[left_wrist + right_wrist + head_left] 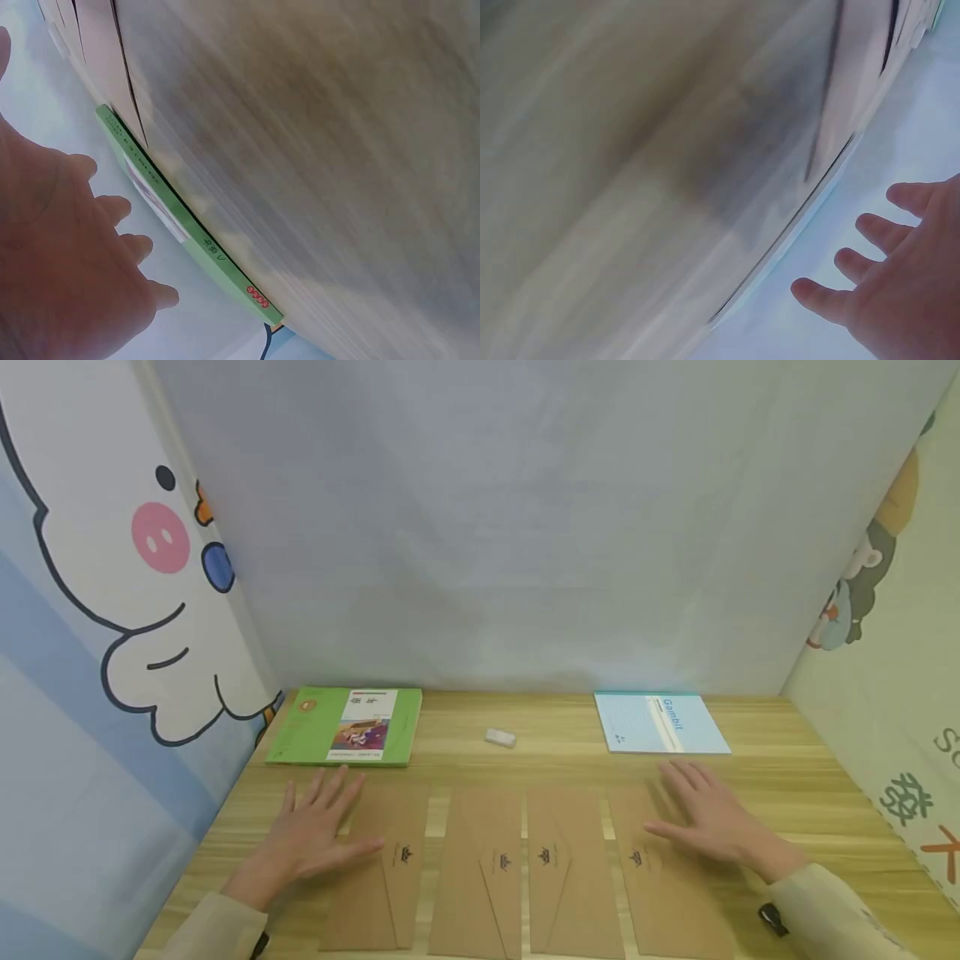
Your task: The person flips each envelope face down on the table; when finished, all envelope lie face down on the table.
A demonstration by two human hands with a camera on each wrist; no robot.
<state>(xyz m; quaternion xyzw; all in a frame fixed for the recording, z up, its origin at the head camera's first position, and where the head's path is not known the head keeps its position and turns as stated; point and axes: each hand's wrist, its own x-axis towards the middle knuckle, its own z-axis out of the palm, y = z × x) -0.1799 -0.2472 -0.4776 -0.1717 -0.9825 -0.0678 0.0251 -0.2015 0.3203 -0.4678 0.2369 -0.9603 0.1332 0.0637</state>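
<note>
Several brown paper envelopes lie side by side in a row, each with a small dark crown print. My left hand (311,835), fingers spread and straight, is over the left edge of the leftmost envelope (367,902). Over the outer right side of the rightmost envelope (667,902) is my right hand (712,818), its fingers extended. Between them lie two more, the left-middle envelope (476,885) and the right-middle envelope (573,893). Both wrist views show the left palm (67,247) and right palm (907,285) raised off the table, holding nothing.
Behind the left hand lies a green book (300,727) with a picture on its cover. A white eraser (500,737) sits mid-table. At the back right is a light blue notebook (630,727). Curtains enclose the wooden table (555,727) at the back and sides.
</note>
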